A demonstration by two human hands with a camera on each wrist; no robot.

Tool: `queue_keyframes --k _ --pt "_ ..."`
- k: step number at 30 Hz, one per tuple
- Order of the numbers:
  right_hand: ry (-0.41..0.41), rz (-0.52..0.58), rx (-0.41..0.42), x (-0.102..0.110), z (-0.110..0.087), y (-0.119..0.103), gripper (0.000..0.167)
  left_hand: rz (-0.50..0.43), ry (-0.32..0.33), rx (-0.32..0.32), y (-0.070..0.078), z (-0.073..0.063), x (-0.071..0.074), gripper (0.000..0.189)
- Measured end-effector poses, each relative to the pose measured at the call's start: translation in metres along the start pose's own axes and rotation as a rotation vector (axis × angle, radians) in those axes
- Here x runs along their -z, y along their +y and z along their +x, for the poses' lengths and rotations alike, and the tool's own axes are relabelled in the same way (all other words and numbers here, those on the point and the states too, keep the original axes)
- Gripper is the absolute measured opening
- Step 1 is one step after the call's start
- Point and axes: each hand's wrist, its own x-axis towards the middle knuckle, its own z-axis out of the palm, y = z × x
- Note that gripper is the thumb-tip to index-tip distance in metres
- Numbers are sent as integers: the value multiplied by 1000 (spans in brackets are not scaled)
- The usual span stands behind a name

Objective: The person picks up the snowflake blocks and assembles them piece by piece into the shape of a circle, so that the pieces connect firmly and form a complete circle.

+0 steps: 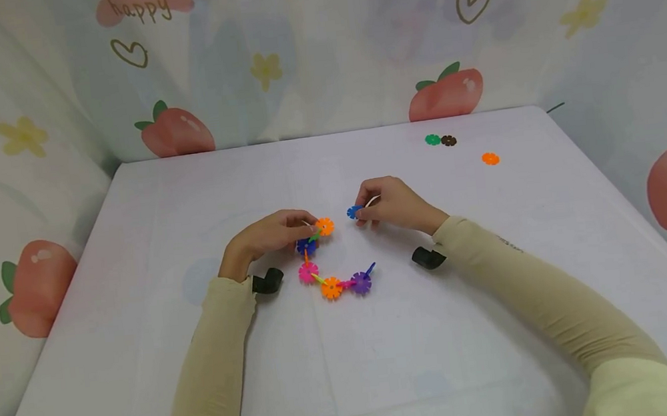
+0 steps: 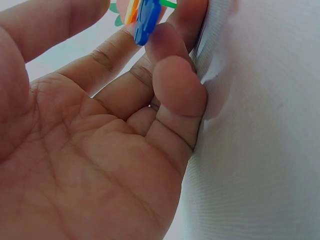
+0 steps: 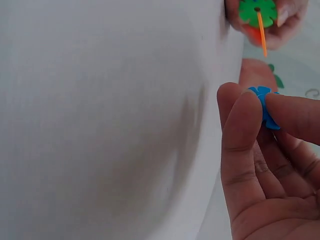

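Observation:
A curved chain of colourful notched plastic discs (image 1: 332, 288) lies on the table, with orange, pink, purple, blue and green pieces slotted together. My left hand (image 1: 272, 234) pinches the chain at its upper end, beside an orange disc (image 1: 326, 227); a green disc (image 3: 258, 12) shows there in the right wrist view. A dark blue disc (image 2: 148, 20) of the chain appears near the left fingers. To the right, apart from the chain, my right hand (image 1: 396, 202) pinches a loose blue snowflake disc (image 3: 267, 107) between thumb and fingers.
Toward the back right of the white table (image 1: 163, 385) lie a green disc (image 1: 433, 139), a dark brown disc (image 1: 449, 140) and an orange disc (image 1: 490, 159). Patterned cloth (image 1: 343, 53) stands behind the table and at its sides. Black wrist cameras (image 1: 429, 258) sit by both cuffs.

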Motion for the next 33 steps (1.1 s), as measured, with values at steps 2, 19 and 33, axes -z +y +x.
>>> queue_keyframes --k 2,19,33 --pt "-12 5 1 -5 0 -1 8 -3 -1 -2 0 0 0 39" --pt "-22 -62 112 -31 -4 -8 10 -5 -13 -28 -1 2 -1 42" --pt "38 -280 342 -39 4 -10 11 -22 -40 -125 1 -1 2 35"
